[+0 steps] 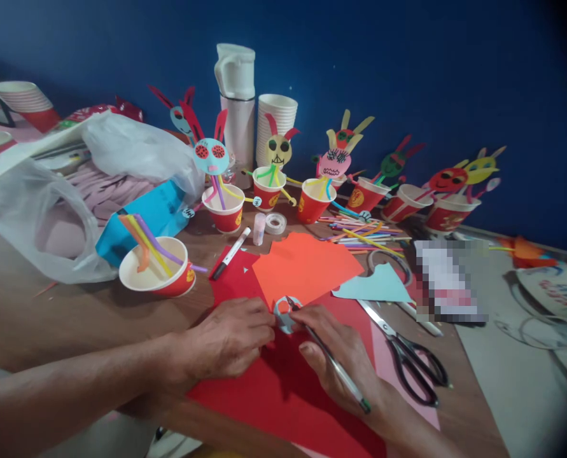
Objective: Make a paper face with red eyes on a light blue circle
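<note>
A small light blue paper disc point(286, 323) with an orange round spot lies over the red paper sheet point(283, 407). At the disc's left edge, my left hand point(226, 337) is closed, its fingertips pinching the paper. My right hand point(343, 346) grips a clear-barrelled pen point(338, 369) with a green end. The pen's tip rests on the disc beside the orange spot. Just beyond my hands is an orange paper sheet point(307, 264), with a light blue paper offcut point(376, 286) to its right.
Black-handled scissors point(398, 353) lie right of my right hand. A marker point(232, 252), glue stick point(259, 229) and tape roll point(276, 223) sit farther back. Several red paper cups point(223, 219) with paper-faced figures line the back. A plastic bag point(49, 235) and a cup with pipe cleaners point(182, 286) stand left.
</note>
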The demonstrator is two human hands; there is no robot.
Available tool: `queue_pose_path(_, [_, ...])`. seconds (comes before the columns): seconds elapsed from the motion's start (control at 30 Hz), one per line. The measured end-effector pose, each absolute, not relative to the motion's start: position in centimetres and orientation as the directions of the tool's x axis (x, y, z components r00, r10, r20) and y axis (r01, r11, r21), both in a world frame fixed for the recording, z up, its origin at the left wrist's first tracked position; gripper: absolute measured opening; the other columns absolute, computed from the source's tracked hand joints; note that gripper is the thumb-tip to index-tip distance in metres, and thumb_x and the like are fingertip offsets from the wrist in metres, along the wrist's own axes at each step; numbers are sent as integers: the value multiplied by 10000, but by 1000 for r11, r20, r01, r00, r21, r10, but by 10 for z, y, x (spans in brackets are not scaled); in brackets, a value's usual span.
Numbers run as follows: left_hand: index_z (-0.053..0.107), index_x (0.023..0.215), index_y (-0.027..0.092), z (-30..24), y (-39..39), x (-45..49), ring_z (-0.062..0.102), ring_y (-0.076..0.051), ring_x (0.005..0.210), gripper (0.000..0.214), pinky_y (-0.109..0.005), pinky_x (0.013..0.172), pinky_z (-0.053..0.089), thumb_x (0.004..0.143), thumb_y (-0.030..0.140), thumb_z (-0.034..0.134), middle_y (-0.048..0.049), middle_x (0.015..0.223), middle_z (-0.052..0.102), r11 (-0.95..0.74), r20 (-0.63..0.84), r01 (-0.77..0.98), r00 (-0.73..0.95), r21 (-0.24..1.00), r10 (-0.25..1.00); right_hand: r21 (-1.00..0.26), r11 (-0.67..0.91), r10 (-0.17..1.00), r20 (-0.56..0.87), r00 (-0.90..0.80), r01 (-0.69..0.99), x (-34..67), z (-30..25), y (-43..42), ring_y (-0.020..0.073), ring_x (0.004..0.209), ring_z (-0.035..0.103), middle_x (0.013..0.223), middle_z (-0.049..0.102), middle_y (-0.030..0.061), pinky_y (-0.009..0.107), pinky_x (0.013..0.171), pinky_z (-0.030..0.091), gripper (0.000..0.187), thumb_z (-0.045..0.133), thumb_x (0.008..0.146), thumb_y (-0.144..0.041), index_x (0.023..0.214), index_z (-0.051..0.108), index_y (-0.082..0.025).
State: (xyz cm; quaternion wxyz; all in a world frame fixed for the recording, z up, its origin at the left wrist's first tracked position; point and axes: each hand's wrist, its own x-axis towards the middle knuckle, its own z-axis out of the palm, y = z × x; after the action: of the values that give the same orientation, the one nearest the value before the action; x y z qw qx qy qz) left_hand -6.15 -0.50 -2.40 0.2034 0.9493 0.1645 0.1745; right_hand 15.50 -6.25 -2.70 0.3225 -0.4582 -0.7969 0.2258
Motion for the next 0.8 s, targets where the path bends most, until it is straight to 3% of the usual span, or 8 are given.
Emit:
queue_pose_path(0.33, [551, 859, 174, -35, -8, -64, 493, -191, 900, 176, -328, 829, 423, 751, 78, 450, -57, 907, 590, -881, 224, 286, 895, 377, 386, -567, 479, 877, 273, -396, 670, 152, -28, -64, 185, 848, 607, 1031, 590, 95, 273, 674, 496, 319, 385, 896, -368, 1165, 462, -215])
queue_pose_path(0.57, [573, 975, 180, -23, -9, -61, 506, -189, 886, 306, -318, 827, 442, 755, 56, 401, -65, 946, 601, -907, 274, 296, 884, 299, 379, -567, 480, 874, 250, -416, 669, 150, -23, -62, 177, 898, 598, 1075, 586, 76, 249, 682, 482, 343, 362, 899, -402, 1169, 463, -216])
queue_pose_path(0.8, [576, 1038, 178, -23, -11, -56, 514, -185, 850, 367, -314, 817, 448, 759, 44, 378, -74, 941, 590, -919, 261, 280, 899, 276, 352, -459, 497, 866, 311, -391, 736, 148, -24, -61, 161, 864, 614, 1038, 615, 52, 204, 588, 450, 331, 398, 883, -423, 1126, 487, -217])
